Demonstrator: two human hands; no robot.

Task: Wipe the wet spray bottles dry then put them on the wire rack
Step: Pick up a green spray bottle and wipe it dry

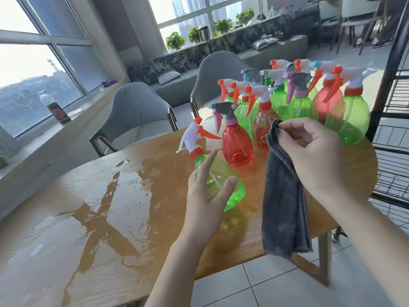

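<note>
My left hand [204, 197] grips a green spray bottle [221, 180] with a white and orange trigger head, holding it tilted above the table. My right hand [314, 151] pinches the top of a grey cloth [283, 207], which hangs down beside the bottle without touching it. A red bottle with a grey head [236, 142] stands just behind. Several more green and red spray bottles [296, 103] stand crowded at the table's far right. The dark wire rack [394, 120] rises at the right edge of view.
The wooden table [110, 240] has a wide puddle of water [124, 196] across its left and middle. Two grey chairs [137, 116] stand behind the table. A dark bottle [55, 107] sits on the window sill at left.
</note>
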